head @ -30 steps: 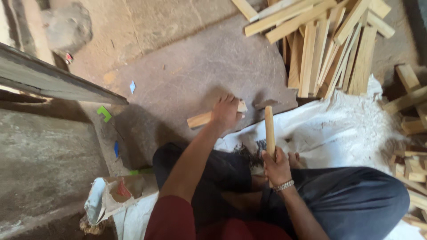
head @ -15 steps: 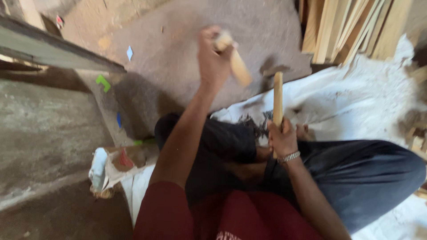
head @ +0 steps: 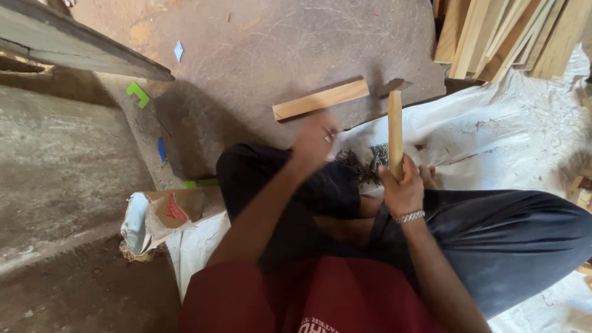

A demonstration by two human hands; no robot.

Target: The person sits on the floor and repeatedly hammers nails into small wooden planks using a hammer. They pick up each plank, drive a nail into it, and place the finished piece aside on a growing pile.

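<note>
— Since a moment ago?
— Down came my left hand (head: 313,140), blurred, grip unclear; its short pale wooden slat (head: 320,100) lies on the dark scratched board (head: 246,55).
— Right hand (head: 404,188)?
— Clamped on an upright wooden stick (head: 395,132), above white sheeting (head: 505,142).

Wooden slat (head: 320,99) down, left hand (head: 313,140) empty

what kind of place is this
Most likely a small woodworking shop, worked on the floor. Cut wooden slats are stacked at the top right, a pile of dark nails lies on white sheeting, and the right hand holds a wooden stick upright.
</note>
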